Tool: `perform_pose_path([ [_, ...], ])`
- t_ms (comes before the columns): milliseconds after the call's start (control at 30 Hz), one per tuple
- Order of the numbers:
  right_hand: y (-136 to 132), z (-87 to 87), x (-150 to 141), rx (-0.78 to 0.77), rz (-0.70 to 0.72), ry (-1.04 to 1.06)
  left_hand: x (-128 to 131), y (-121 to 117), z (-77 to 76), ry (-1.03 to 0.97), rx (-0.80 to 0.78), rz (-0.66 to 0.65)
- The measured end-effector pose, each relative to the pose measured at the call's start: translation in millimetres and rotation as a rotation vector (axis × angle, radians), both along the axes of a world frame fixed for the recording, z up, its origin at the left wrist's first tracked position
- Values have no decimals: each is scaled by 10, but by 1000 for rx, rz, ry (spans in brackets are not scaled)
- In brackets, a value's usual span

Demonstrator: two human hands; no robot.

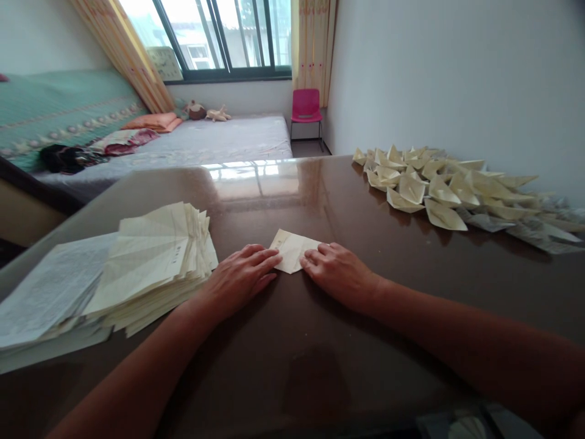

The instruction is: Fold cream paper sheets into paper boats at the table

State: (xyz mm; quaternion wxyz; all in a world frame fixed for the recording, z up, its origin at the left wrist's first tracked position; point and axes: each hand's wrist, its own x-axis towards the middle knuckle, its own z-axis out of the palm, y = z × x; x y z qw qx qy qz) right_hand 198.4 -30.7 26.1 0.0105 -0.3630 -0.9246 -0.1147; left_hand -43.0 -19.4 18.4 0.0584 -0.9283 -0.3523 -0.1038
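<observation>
A small piece of folded paper, cream-coloured with a crease down it, lies on the brown table in front of me. My left hand has its fingers pressed together at the paper's left edge, the thumb tucked close below them. On the other side, my right hand is closed over the right end, its curled fingers hiding that part. To the left of my left hand rests a thick stack of cream printed sheets, the top one creased.
Greyish printed papers lie at the table's left. Many folded paper boats are heaped at the right by the wall. Beyond the glossy table are a bed, a pink chair and a window. Something blurred sits at the bottom right edge.
</observation>
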Motion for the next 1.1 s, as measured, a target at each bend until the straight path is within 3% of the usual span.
perform_pose_path([
  [167, 166, -56, 60, 2, 38, 56, -86, 21, 17, 50, 66, 4],
  [367, 271, -144, 113, -26, 60, 166, -36, -54, 73, 124, 9, 28],
  [533, 322, -198, 133, -38, 83, 237, 52, -116, 136, 248, -4, 78],
  [833, 353, -248, 145, -36, 89, 293, 68, -104, 110, 250, 47, 75],
  [1100, 363, -259, 131, -60, 96, 309, 196, -166, 155, 350, 123, 151],
])
